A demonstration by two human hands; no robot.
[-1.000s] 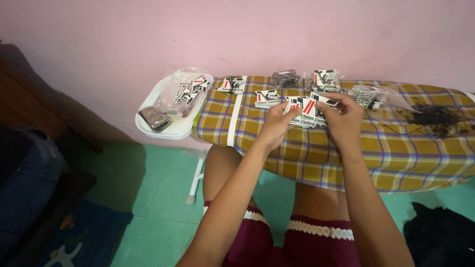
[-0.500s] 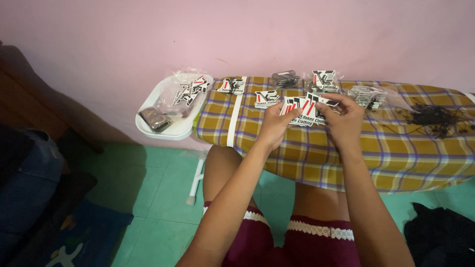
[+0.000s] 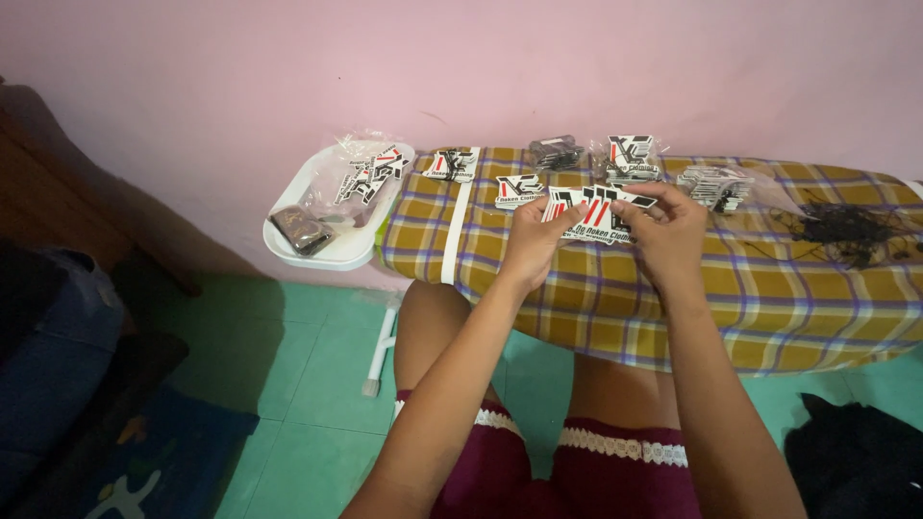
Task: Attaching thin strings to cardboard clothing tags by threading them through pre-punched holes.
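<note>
At the far left, a white tray [image 3: 317, 252] is carrying a clear bag of tags [image 3: 370, 173] and a small dark packet [image 3: 300, 231]. Beside it, the plaid-covered surface [image 3: 673, 298] is bearing several small piles of tags. The left hand [image 3: 532, 235] is pinching the left edge of a fanned bunch of black, white and red tags [image 3: 598, 213], fingers curled. The right hand [image 3: 666, 231] is pinching the bunch's right edge. Farther right, a tangle of black strings [image 3: 846, 231] is lying.
</note>
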